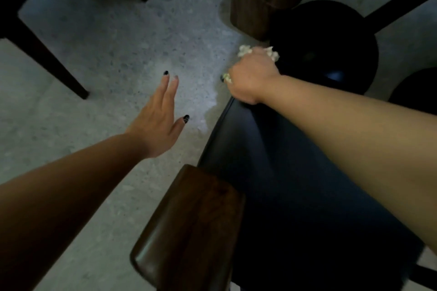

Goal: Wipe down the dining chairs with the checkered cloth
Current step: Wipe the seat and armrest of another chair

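Head view looked down past both bare forearms at a speckled grey floor (pixel 113 38). On the right, the right hand (pixel 251 78) was curled round a bunched pale cloth (pixel 246 50), whose crumpled edges poked out above the knuckles and beside the thumb; its pattern was too blurred to tell. That fist sat at the far corner of a dark blue chair seat (pixel 279 184), the heel of the hand touching the seat's edge. A brown wooden chair back (pixel 189 227) curved across the bottom of the frame, just beside the seat's near edge.

Over the bare floor to the left of the seat, the left hand (pixel 157 123) hung with fingers straight and close together, thumb held apart, dark polish on the nails, touching nothing.

Beyond the fist stood a round black stool (pixel 331 38), and behind it a wood-grain bin (pixel 250 7) lined with a clear bag. Dark chair legs (pixel 42 54) crossed the upper left corner.
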Tool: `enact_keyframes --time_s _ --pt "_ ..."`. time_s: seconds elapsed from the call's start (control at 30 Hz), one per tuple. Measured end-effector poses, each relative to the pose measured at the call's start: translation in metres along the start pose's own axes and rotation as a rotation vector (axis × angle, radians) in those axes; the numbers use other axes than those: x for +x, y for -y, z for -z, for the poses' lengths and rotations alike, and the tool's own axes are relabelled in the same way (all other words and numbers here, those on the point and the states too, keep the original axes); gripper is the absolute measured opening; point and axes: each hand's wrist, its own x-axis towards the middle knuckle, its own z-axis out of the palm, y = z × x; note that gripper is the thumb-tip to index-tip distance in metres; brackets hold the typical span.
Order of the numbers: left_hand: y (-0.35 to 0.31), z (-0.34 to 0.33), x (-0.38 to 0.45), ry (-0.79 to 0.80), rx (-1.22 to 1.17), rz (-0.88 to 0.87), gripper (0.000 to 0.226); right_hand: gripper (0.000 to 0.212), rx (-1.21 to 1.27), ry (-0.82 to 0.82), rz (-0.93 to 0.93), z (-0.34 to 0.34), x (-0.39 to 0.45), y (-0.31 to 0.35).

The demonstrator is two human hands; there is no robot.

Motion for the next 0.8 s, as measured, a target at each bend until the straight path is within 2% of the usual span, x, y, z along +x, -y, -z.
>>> enact_keyframes --time_s 0.07,0.17,0.27,0.33,0.37,0.5,0.57,0.73,0.8 --pt "0.005 0.002 -0.005 -0.031 -0.025 0.001 0.081 0.043 -0.070 0.055 0.164 -0.002 -0.012 0.023" --pt "0.004 0.005 -0.007 -0.063 -0.033 -0.016 0.079 0.031 -0.026 0.073 0.330 -0.011 -0.037 0.072" --pt "0.000 0.006 -0.007 -0.093 -0.074 -0.009 0.076 0.024 0.163 0.266 0.402 -0.028 -0.050 0.110" --pt "-0.004 0.007 -0.003 -0.102 -0.113 0.010 0.075 0.028 0.207 0.368 0.450 -0.034 -0.052 0.117" --pt "-0.006 0.008 -0.001 -0.101 -0.119 0.015 0.074 0.030 0.177 0.351 0.491 -0.034 -0.053 0.116" --pt "-0.009 0.017 0.014 -0.061 -0.025 0.008 0.075 0.032 -0.073 0.115 0.676 -0.028 -0.055 0.097" --pt "-0.015 0.024 0.026 -0.039 0.025 0.000 0.076 0.030 -0.106 0.038 0.594 -0.021 -0.050 0.078" --pt "-0.048 0.039 0.061 -0.044 0.079 -0.022 0.080 0.030 -0.098 -0.048 0.199 -0.003 -0.025 0.006" --pt "-0.065 0.040 0.072 -0.016 0.119 -0.068 0.082 0.031 0.014 -0.056 0.007 0.003 -0.017 -0.016"
